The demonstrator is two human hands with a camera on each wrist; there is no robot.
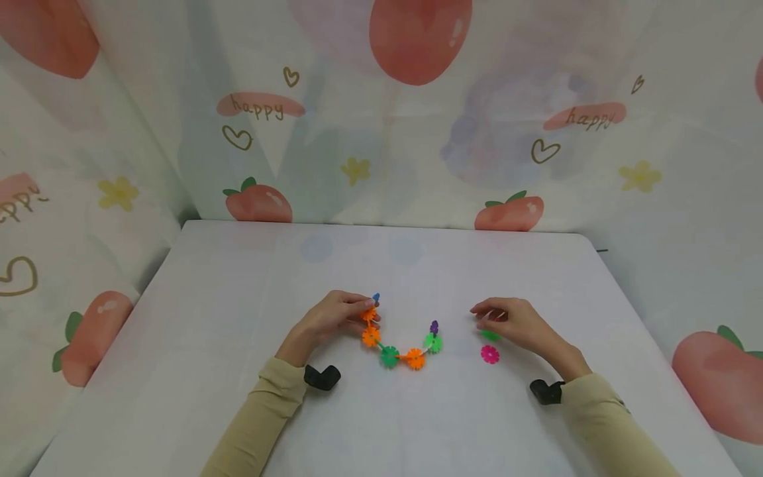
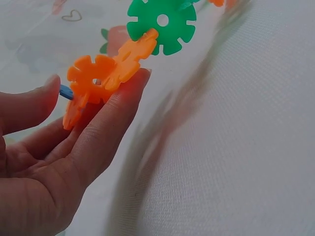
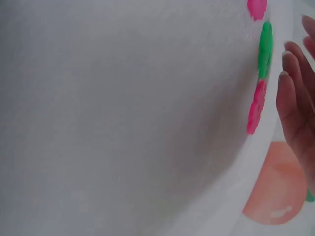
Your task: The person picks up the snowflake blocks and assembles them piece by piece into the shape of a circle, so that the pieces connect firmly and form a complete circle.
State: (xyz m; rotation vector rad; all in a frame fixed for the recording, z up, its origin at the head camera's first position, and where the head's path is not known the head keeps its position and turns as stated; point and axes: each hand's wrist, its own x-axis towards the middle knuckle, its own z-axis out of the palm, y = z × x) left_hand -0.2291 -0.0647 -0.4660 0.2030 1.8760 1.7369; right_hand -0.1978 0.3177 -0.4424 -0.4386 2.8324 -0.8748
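A curved chain of snowflake discs (image 1: 390,356) lies on the white table (image 1: 238,278), in orange, green, blue and purple. My left hand (image 1: 362,310) holds the chain's left end. In the left wrist view an orange disc (image 2: 91,78) sits between my thumb (image 2: 34,101) and fingers, with a green disc (image 2: 162,22) linked further along. My right hand (image 1: 485,318) hovers with curved fingers over a loose green disc (image 1: 490,335), beside a pink disc (image 1: 490,354). In the right wrist view its fingers (image 3: 293,98) stand just off a green disc (image 3: 266,49) and a pink disc (image 3: 255,110), gripping neither.
A printed cloth backdrop (image 1: 381,132) with peaches and hearts surrounds the table on three sides. The table's right edge (image 3: 256,162) runs close to the right hand. Another pink disc (image 3: 257,7) shows at the top of the right wrist view.
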